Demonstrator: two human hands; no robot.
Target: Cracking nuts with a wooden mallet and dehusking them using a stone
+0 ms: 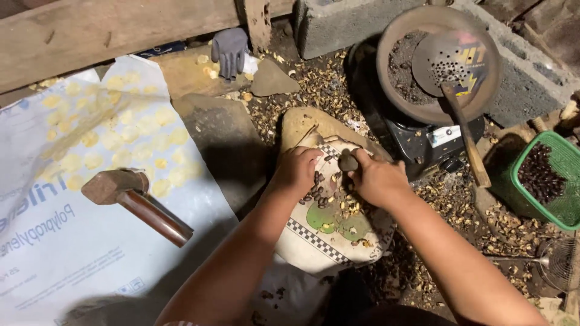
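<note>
Right hand (377, 178) grips a small stone (348, 161); left hand (296, 172) closed over dark seeds (317, 196) on printed sack (326, 232); far right, green basket (519, 181) holds more.

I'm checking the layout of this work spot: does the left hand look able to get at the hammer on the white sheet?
Probably yes. The hammer lies in the open on the white sheet, to the left of the left hand, with nothing lying between them. The hand rests on the cloth-covered stone among dark seeds.
</note>
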